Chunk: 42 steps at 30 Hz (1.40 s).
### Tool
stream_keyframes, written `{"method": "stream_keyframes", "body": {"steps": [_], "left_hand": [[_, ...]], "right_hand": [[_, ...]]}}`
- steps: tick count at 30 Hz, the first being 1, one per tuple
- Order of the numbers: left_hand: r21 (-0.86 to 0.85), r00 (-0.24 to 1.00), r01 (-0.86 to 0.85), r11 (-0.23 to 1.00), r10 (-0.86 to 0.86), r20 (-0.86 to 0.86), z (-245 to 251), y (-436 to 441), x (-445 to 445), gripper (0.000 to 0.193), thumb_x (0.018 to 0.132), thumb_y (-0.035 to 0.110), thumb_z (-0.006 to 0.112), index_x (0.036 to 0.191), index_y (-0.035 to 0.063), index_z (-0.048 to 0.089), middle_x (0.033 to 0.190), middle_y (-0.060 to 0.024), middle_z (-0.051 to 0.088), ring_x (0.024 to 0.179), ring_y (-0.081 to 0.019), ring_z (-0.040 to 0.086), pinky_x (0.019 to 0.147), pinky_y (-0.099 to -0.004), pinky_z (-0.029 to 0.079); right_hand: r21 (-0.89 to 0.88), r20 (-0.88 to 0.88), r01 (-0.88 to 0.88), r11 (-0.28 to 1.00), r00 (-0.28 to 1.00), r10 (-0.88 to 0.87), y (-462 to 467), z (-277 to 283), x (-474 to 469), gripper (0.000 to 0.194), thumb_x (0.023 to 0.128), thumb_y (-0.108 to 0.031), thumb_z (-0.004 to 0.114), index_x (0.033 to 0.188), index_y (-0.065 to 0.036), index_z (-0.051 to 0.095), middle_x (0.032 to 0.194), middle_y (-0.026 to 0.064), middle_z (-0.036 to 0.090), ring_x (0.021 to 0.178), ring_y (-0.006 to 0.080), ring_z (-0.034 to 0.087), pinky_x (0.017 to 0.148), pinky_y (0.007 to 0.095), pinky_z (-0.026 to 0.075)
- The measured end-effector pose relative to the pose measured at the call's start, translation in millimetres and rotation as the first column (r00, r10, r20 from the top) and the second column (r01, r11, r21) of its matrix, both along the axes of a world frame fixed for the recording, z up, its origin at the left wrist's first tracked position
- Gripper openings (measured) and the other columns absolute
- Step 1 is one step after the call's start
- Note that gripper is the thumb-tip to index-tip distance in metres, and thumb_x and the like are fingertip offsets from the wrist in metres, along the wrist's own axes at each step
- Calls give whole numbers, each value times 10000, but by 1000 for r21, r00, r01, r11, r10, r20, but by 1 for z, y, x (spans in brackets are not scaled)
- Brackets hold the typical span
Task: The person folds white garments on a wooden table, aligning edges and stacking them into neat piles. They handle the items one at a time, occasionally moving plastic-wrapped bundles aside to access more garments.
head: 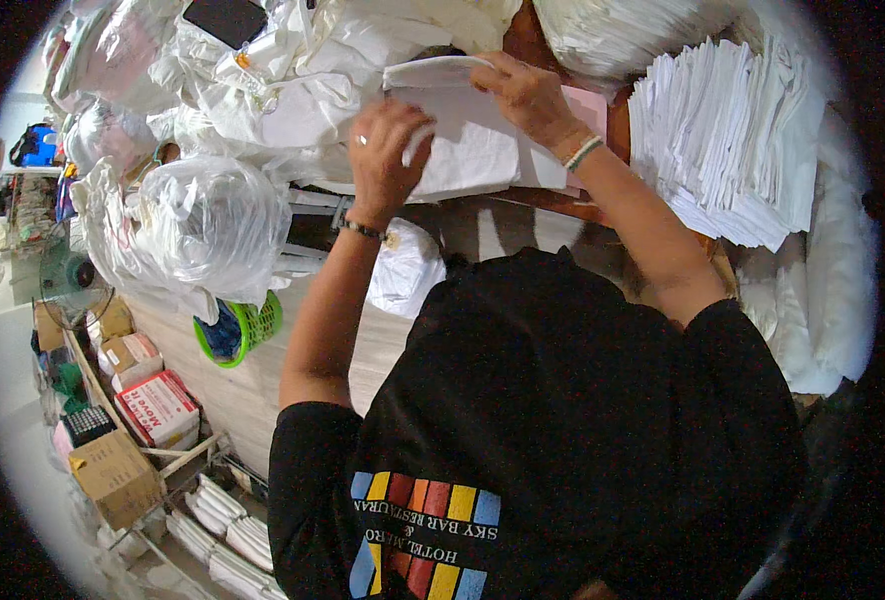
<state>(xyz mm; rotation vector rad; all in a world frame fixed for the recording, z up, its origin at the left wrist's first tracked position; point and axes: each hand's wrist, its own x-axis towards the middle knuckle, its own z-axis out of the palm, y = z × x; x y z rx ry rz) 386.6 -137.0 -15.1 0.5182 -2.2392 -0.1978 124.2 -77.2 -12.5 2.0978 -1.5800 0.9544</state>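
My right hand (529, 97) grips the raised upper edge of a folded white cloth (472, 142) between thumb and fingers. At the cloth's left side my left hand (388, 154), slightly blurred, has its fingers and thumb apart and holds nothing; whether it touches the cloth is unclear. The white cloth lies over a pale pink flat surface (591, 112), whose edge shows beyond it at the right. Crumpled white cloth (292, 112) is heaped to the left of my left hand. A tall stack of folded white cloths (720, 135) stands to the right of my right forearm.
A black tablet-like device (226, 21) rests on the heap. Plastic-wrapped bundles (214, 217) lie at the left. Lower down are a green basket (241, 337) with dark cloth, a fan (75, 274) and cardboard boxes (116, 476). Wrapped white bundles (825, 300) stand at the right.
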Motion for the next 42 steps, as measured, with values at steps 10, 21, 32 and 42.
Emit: {"method": "stream_keyframes", "body": {"steps": [10,21,32,42], "left_hand": [[314,906,86,945,-205,370,-77,0,49,282,893,134,725,1175,142,726,1227,-91,708,1190,-321,643,1013,-425,535],[167,988,-75,983,95,-118,1,-28,-7,337,875,146,768,1185,88,650,1079,-126,687,1010,-341,663,849,-436,528],[754,918,-357,551,356,175,-119,37,45,419,814,275,872,1033,2,642,815,-108,714,727,-225,713,625,-362,552],[984,855,171,51,489,-174,-67,27,25,400,925,102,758,1192,12,474,958,-133,668,777,-235,716,613,-372,617]], "right_hand": [[373,74,-96,923,995,73,48,-25,36,195,875,-165,688,1051,-107,750,1476,0,579,974,248,734,810,351,606],[426,-26,139,894,990,-141,-12,-1,25,276,862,-266,718,1120,-166,718,1368,62,634,989,288,723,832,412,602],[-16,-277,-64,998,959,57,-2,32,-2,197,937,-198,613,1108,-194,711,1462,43,589,982,288,741,800,393,630],[426,23,-152,892,987,157,34,-28,36,161,880,-216,726,954,-75,753,1473,49,563,1184,265,654,964,382,564]]}}
